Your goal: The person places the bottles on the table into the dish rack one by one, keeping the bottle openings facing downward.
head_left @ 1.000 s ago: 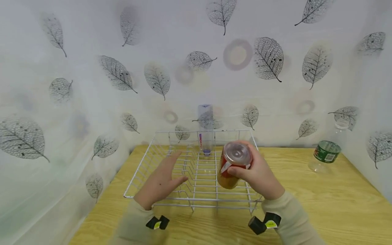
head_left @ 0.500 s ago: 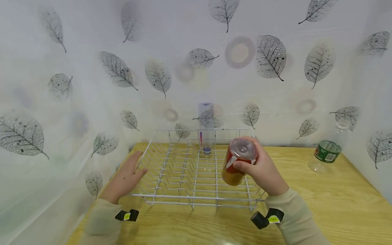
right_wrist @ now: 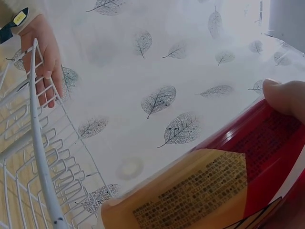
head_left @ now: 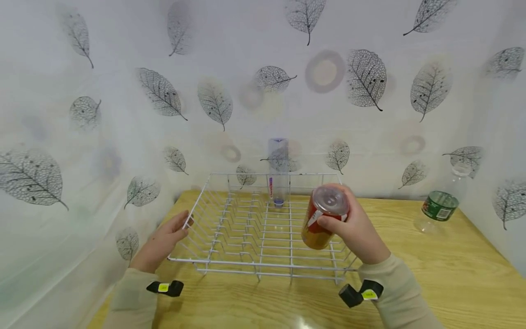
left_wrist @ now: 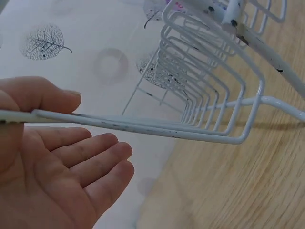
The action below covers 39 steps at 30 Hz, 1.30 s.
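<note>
My right hand (head_left: 363, 230) holds a red and gold cylindrical container (head_left: 322, 224), its clear plastic end tilted up, over the right part of a white wire dish rack (head_left: 263, 265). Printed text covers the gold label of the container (right_wrist: 190, 191) in the right wrist view; its thumb side shows at the right edge. At the rack's left side is my left hand (head_left: 158, 242). In the left wrist view the rack's rim wire (left_wrist: 190, 136) runs between the thumb (left_wrist: 52, 95) and the four outstretched fingers.
A clear bottle (head_left: 278, 169) stands at the rack's back, blue cap downward. Far right on the wooden table (head_left: 411, 274) is a clear bottle with a green label (head_left: 439, 205). A leaf-patterned curtain (head_left: 246, 36) hangs behind and on both sides.
My left hand has moved from over the rack out to its left side and up to the rim wire. My right hand has shifted slightly right with the container.
</note>
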{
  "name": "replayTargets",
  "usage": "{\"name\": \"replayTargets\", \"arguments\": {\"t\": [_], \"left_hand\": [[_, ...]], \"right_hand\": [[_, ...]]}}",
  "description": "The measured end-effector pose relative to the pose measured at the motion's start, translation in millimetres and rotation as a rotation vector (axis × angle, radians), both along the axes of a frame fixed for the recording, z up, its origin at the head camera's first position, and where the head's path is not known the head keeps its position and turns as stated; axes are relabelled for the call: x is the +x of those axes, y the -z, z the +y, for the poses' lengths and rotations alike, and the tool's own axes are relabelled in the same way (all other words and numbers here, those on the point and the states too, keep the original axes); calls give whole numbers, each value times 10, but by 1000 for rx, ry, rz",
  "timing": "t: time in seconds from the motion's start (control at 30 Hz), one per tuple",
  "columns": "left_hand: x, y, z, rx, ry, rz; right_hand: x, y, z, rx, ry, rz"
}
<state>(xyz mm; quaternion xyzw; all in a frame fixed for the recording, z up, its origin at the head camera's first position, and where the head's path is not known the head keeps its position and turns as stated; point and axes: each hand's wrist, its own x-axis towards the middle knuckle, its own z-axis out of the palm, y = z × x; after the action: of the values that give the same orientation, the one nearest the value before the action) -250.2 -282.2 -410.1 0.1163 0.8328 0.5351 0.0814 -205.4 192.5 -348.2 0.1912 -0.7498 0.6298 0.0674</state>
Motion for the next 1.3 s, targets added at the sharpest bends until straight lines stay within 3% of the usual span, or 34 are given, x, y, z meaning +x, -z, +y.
{"name": "replayTargets", "arguments": {"t": [0.37, 0.63, 0.9, 1.07, 1.3], "left_hand": [[-35, 114, -24, 243, 56, -43], [-61, 163, -25, 334, 86, -33], [-54, 171, -9, 371, 107, -24], [-64, 182, -9, 381, 107, -31], [-60, 206, 1, 392, 84, -45]], "right_hand": [[-4, -62, 25, -8, -23, -37], [-138, -193, 9, -51, -62, -47], [-462, -398, 17, -135, -67, -60], [-707, -464, -18, -124, -33, -89], [-1134, -340, -95, -69, 14, -174]]}}
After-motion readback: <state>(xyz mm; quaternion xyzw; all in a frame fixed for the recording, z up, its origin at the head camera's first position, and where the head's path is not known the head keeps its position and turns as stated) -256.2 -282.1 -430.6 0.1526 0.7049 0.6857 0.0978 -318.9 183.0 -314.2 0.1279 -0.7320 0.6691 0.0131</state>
